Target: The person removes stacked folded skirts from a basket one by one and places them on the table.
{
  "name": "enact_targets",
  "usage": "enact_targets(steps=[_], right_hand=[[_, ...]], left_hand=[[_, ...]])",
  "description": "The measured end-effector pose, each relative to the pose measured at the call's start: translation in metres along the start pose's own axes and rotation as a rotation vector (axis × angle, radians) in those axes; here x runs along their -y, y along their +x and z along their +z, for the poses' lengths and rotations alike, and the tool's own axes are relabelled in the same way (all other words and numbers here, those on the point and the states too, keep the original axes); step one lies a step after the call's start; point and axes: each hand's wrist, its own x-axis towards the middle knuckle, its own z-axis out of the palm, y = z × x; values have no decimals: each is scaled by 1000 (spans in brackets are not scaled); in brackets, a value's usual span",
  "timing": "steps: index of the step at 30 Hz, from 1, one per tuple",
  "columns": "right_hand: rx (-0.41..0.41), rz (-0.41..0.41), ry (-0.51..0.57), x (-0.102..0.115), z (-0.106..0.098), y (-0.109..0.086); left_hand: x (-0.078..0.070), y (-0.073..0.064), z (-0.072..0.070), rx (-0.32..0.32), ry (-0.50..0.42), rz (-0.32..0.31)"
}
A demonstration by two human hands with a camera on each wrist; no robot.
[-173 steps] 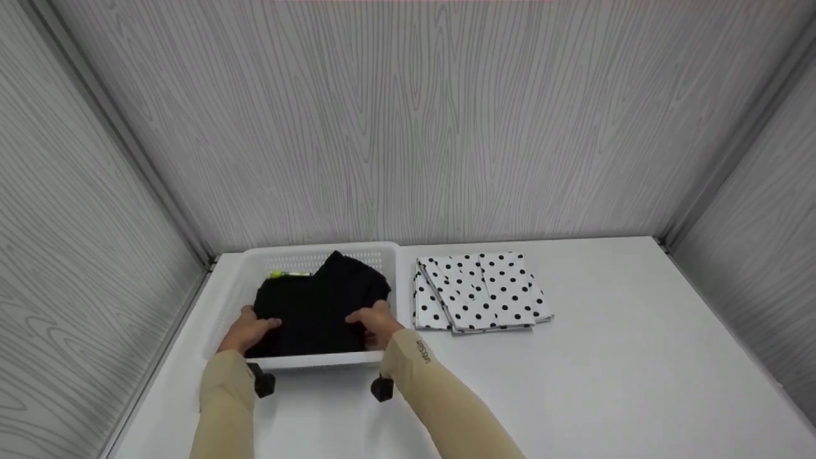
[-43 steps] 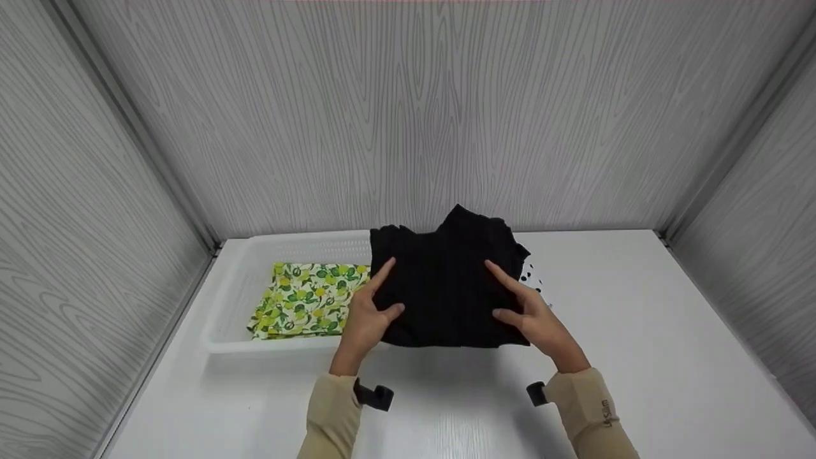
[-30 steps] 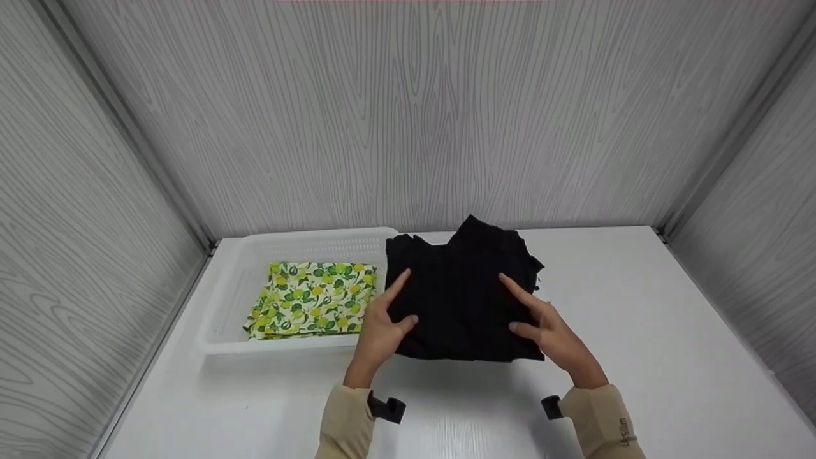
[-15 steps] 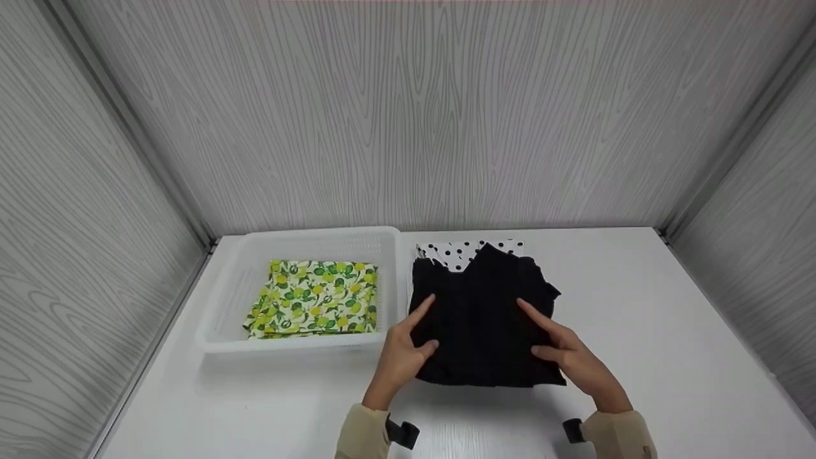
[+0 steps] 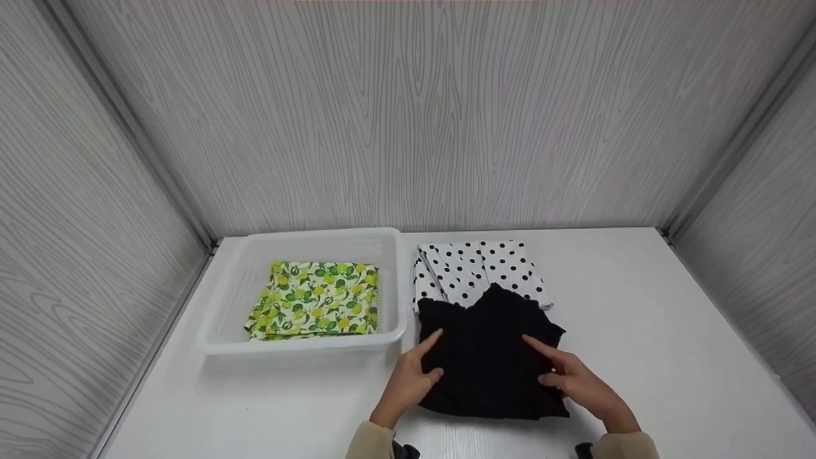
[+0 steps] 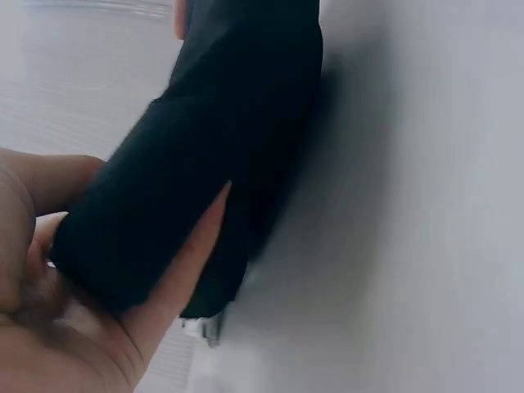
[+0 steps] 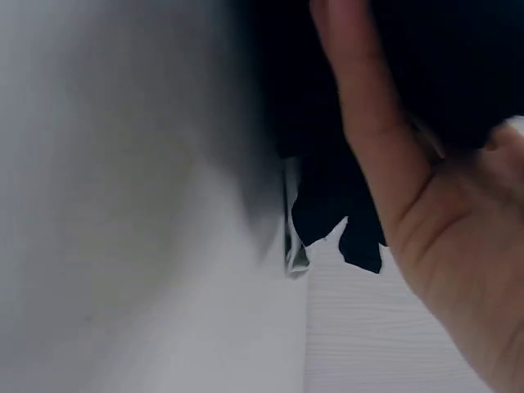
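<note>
Both hands hold a folded black cloth [image 5: 488, 363] by its sides, low over the front middle of the white table. My left hand [image 5: 409, 382] grips the left side, thumb and index finger on top; in the left wrist view other fingers go beneath the fold. On the opposite side my right hand [image 5: 577, 382] has the same grip, its other fingers mostly hidden under the cloth. The cloth's far edge is uneven, with a peak right of its middle. Behind it lies a folded white cloth with black dots [image 5: 503, 268], its front part overlapped by the black one.
On the left of the table [image 5: 644, 331] stands a white plastic basket [image 5: 220, 325] with perforated walls. It contains a folded lemon-print cloth [image 5: 312, 299]. Grey wood-patterned panels [image 5: 408, 115] enclose the table at the back and both sides.
Both hands have lifted the black cloth out of the basket, uncovering the lemon-print cloth. They have carried it right over the dotted cloth, then toward the front edge and lower.
</note>
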Motion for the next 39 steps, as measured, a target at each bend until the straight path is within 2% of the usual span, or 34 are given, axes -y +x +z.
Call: enact_targets(steps=[4, 12, 18, 21, 25, 29, 39], right_hand=[[2, 82, -21, -9, 0, 1], [-37, 118, -62, -18, -2, 17], [-100, 171, -53, -22, -6, 25], [-115, 177, -40, -25, -6, 28], [-114, 171, -22, -28, -5, 32], [-111, 161, -27, -28, -4, 31], [-16, 126, -62, -25, -10, 14]], left_hand=[[8, 2, 0, -2, 27, -46], [21, 19, -2, -17, 92, -76], [30, 36, -1, -15, 73, -107], [33, 41, -3, -21, 64, -128], [36, 40, -5, -34, 57, -139], [34, 37, -4, -26, 64, -124], [31, 29, -2, 28, 51, -161]])
